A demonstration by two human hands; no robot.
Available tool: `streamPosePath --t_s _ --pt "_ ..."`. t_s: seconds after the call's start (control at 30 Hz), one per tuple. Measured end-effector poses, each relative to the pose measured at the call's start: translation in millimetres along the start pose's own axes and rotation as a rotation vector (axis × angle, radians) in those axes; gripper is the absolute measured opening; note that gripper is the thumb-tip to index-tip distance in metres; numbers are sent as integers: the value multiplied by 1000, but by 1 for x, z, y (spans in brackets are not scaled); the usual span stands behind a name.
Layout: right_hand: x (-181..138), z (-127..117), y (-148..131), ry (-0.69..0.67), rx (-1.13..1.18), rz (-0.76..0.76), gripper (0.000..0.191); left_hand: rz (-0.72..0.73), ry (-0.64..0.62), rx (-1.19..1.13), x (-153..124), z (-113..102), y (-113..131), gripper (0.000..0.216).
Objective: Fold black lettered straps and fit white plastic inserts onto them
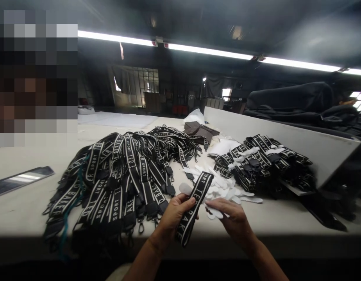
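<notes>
Head view: our left hand (173, 216) closes around a black lettered strap (195, 207) at six o'clock on the table (22, 210). Our right hand (231, 218) pinches a white tag (215, 213) from the loose tags (224, 187) at twelve o'clock of it.

I see left hand (174, 216) gripping a black lettered strap (195, 207) | right hand (231, 220) pinching a white paper tag (215, 212) just beside it | strap heap (118, 179) beyond left hand on worktop (25, 210)
</notes>
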State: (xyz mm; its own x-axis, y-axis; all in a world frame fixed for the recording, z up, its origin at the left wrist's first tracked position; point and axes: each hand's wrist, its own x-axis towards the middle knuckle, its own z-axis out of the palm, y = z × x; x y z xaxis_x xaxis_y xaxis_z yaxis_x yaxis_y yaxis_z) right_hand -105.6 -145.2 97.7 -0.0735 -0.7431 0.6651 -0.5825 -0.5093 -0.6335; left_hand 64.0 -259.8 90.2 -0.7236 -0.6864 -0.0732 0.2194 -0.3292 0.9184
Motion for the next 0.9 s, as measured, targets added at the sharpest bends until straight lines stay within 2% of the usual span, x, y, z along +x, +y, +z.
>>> streamPosePath --t_s 0.17,0.27,0.33,0.43,0.5,0.57,0.73,0.9 --pt "-1 11 -4 -45 -180 -92 32 138 40 228 -1 7 -3 38" --pt "-2 24 -4 -3 -229 -100 30 266 21 407 -2 10 -8 29" --pt "-1 29 0 89 -189 -29 26 282 -15 429 -2 11 -13 30" --pt "4 32 8 198 -52 187 15 253 -30 404 -2 13 -20 36" --pt "8 32 12 178 59 317 13 252 -28 404 -2 14 -24 37" --pt "10 31 15 158 136 369 12 281 -37 440 -2 13 -27 37" --pt "11 35 16 210 202 353 14 343 7 554 -2 13 -33 33" --pt "7 42 15 208 115 256 21 335 110 534 -3 19 -39 20"
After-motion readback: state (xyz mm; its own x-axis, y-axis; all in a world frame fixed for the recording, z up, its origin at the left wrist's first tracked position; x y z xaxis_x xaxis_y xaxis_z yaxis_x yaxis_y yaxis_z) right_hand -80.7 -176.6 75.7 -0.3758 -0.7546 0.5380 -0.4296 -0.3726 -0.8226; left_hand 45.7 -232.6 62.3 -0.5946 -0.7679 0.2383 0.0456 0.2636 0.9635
